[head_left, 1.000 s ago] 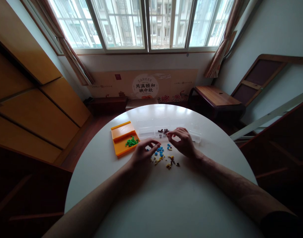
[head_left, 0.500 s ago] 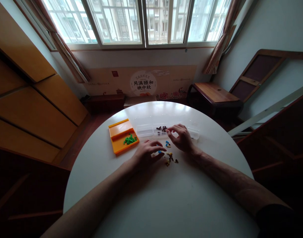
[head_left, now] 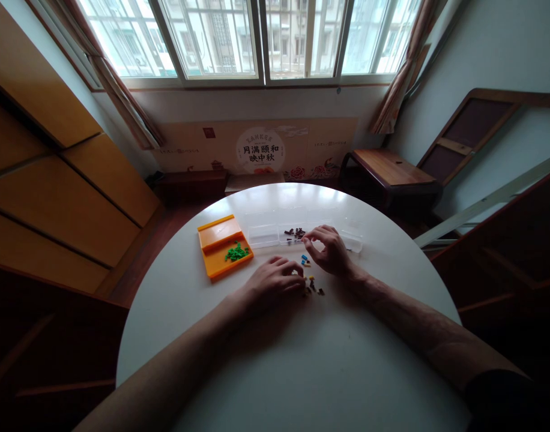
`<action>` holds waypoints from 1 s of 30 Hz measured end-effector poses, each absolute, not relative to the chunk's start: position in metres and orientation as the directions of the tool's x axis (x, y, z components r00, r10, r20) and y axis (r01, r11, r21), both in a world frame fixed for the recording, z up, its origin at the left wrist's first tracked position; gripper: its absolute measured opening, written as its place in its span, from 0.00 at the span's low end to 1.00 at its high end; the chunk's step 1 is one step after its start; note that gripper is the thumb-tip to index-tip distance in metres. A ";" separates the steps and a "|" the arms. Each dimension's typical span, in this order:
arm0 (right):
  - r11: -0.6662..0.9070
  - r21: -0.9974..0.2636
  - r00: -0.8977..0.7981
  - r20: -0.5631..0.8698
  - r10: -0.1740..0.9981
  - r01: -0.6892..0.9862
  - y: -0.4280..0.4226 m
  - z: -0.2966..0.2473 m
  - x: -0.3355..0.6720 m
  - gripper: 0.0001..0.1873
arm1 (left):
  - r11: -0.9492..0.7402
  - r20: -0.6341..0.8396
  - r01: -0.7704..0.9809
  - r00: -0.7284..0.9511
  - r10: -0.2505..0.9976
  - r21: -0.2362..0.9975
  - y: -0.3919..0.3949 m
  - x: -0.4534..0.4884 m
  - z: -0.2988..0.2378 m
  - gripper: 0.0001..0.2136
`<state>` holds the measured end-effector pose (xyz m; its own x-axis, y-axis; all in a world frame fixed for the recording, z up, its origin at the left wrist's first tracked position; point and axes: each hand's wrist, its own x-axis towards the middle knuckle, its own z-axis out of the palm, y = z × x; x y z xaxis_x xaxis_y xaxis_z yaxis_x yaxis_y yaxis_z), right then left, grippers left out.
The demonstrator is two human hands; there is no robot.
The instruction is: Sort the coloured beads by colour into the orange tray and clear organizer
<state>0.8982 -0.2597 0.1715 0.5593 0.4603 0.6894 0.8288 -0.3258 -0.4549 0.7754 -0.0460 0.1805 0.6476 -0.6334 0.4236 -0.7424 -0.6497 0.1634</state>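
My left hand (head_left: 272, 281) lies palm down on the round white table (head_left: 302, 360), its fingers curled over a heap of small bricks (head_left: 311, 287) in blue, yellow and dark colours, hiding most of them. My right hand (head_left: 329, 251) rests just behind that heap, fingertips pinched together near the front wall of a clear plastic box (head_left: 268, 237). What the pinch holds is too small to see. Several dark bricks (head_left: 295, 233) lie in the clear box. A couple of blue bricks (head_left: 305, 260) show between my hands.
An orange tray (head_left: 214, 237) with several green bricks (head_left: 236, 252) sits at the left of the clear box. Beyond the table stand a low wooden side table (head_left: 389, 171), a printed cardboard panel (head_left: 261, 150) under the window, and wooden cabinets (head_left: 63, 198) at the left.
My left hand has slid right over the loose bricks and curled its fingers, covering the blue ones. My right hand has hardly moved.
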 end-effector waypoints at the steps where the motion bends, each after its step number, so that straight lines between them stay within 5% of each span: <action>1: -0.324 -0.454 0.558 0.690 0.462 0.830 -0.260 0.172 0.898 0.06 | -0.651 0.419 -0.736 0.659 -0.624 0.188 -0.046 0.776 0.180 0.10; 16: -0.281 -0.446 0.527 0.694 0.490 0.850 -0.259 0.171 0.897 0.06 | -0.647 0.407 -0.705 0.703 -0.583 0.292 -0.045 0.775 0.178 0.08; 30: -0.114 -0.385 0.373 0.712 0.595 0.916 -0.259 0.174 0.894 0.07 | -0.619 0.492 -0.523 0.836 -0.242 0.586 -0.042 0.778 0.176 0.07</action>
